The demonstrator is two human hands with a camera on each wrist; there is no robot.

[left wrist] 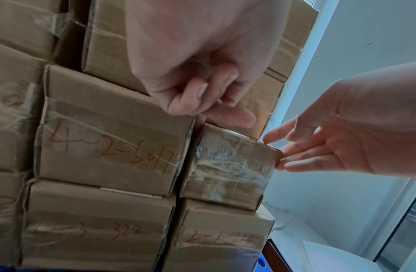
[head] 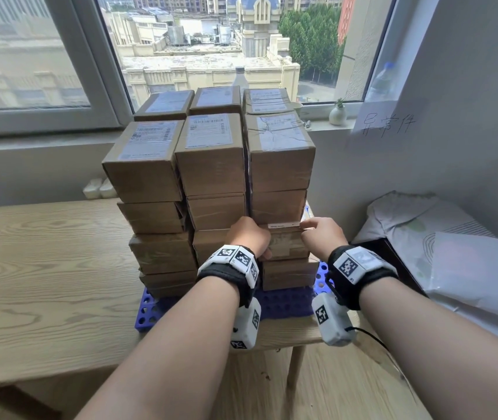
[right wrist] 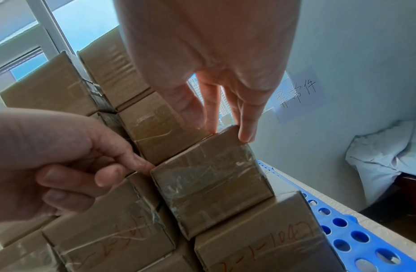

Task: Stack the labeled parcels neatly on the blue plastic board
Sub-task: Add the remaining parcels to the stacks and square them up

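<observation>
Here, left hand (left wrist: pixel 193 70) curled, right fingers (right wrist: pixel 245 128) straight, touching parcel (right wrist: pixel 211 187).

labels (head: pixel 208 131) unreadable, board (head: pixel 287 301) mostly hidden

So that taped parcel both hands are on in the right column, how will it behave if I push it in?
The taped parcel looks like stiff cardboard, so it should slide as one block. Its glossy tape wrap may be slippery under the right hand fingertips. With two parcels stacked above it, it will probably drag and could shift them.
</observation>
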